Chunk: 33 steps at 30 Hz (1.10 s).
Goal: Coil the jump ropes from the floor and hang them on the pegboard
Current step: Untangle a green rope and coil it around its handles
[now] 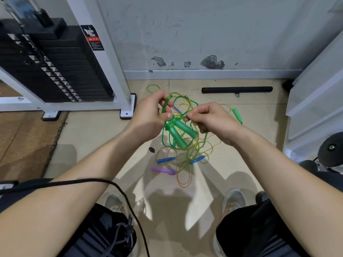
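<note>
Head view, looking down past both bare forearms, which reach forward and converge over a tiled floor (89, 127).

Left hand (150, 115): raised, palm turned inward. Its fingers are curled around several loops of the green jump rope (168, 102), and the thumb presses on the cord just above the handles.

Right hand (213, 121): level with the left and close beside it, knuckles up. Thumb and forefinger pinch a strand of the same green cord, with the remaining fingers curled under. The two hands are near each other but not touching.

Twin green handles (179, 131) hang below and between the hands, tops together, bodies splaying down and to the right, clear of the floor. More green cord loops trail down from them.

On the floor directly beneath lies a tangled pile of ropes (193, 151), with yellow-green and orange cords overlapping. Two blue handles (166, 160) lie at its near edge, with a purple handle (163, 170) just in front of them. A lone green handle (237, 115) lies at the far right of the heap.

Beyond the pile, a black bar (236, 89) lies along the wall base. A weight stack (55, 67) in a white frame stands far left. A black cable (92, 180) crosses the left forearm. Grey shoes (233, 201) are planted either side, toes toward the pile.
</note>
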{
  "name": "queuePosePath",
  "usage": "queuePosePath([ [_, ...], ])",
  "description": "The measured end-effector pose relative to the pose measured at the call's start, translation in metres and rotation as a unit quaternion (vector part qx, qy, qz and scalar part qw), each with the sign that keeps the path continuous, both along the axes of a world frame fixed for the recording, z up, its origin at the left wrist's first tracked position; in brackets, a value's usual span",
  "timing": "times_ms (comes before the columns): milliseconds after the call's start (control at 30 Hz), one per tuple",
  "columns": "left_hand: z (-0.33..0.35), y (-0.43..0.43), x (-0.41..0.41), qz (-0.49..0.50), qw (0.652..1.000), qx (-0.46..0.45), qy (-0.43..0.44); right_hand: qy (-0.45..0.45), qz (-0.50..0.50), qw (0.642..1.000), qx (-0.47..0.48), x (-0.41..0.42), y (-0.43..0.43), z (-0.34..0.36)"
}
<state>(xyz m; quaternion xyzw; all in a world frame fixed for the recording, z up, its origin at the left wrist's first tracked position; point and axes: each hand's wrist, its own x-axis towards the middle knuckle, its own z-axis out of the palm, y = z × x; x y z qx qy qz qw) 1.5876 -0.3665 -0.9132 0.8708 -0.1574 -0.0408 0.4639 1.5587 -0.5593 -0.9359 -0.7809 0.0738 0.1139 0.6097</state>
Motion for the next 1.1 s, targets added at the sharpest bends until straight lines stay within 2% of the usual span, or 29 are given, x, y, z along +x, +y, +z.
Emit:
queuePosePath([
  [100,-0.006,-0.008,-0.002,0.081,0.995,-0.013,-0.061,-0.021,-0.084,0.996,0.03,-0.009,0.023,0.004],
  [233,-0.009,-0.023,-0.006,0.155,0.979,-0.099,-0.086,-0.007,-0.157,0.983,0.094,-0.028,0.054,0.007],
  [300,-0.009,-0.028,-0.006,0.192,0.966,-0.16,-0.062,0.002,-0.158,0.984,0.088,-0.035,0.064,0.004],
  [400,-0.011,-0.024,-0.004,0.221,0.947,-0.234,-0.019,-0.032,-0.146,0.989,0.014,-0.04,0.066,-0.003],
  [533,-0.012,-0.021,-0.005,0.245,0.922,-0.298,0.048,-0.095,-0.142,0.983,-0.068,-0.046,0.066,-0.002],
  [633,-0.007,-0.025,-0.006,0.259,0.908,-0.32,0.082,-0.158,-0.102,0.971,-0.15,-0.055,0.073,-0.002],
  [700,-0.001,-0.026,-0.005,0.267,0.89,-0.346,0.128,-0.153,-0.1,0.974,-0.136,-0.052,0.071,-0.004],
  [800,0.006,-0.02,-0.002,0.25,0.866,-0.382,0.203,-0.083,-0.062,0.993,-0.063,-0.037,0.052,-0.01],
  [867,0.008,-0.014,-0.001,0.217,0.869,-0.382,0.229,-0.039,-0.011,0.999,-0.027,-0.03,0.034,-0.009],
  [967,0.009,-0.007,-0.002,0.168,0.884,-0.365,0.236,-0.044,0.029,0.998,-0.025,-0.019,0.009,0.001],
  [1100,0.011,-0.001,-0.004,0.072,0.948,-0.264,0.163,-0.059,0.045,0.994,-0.075,-0.003,-0.017,0.008],
])
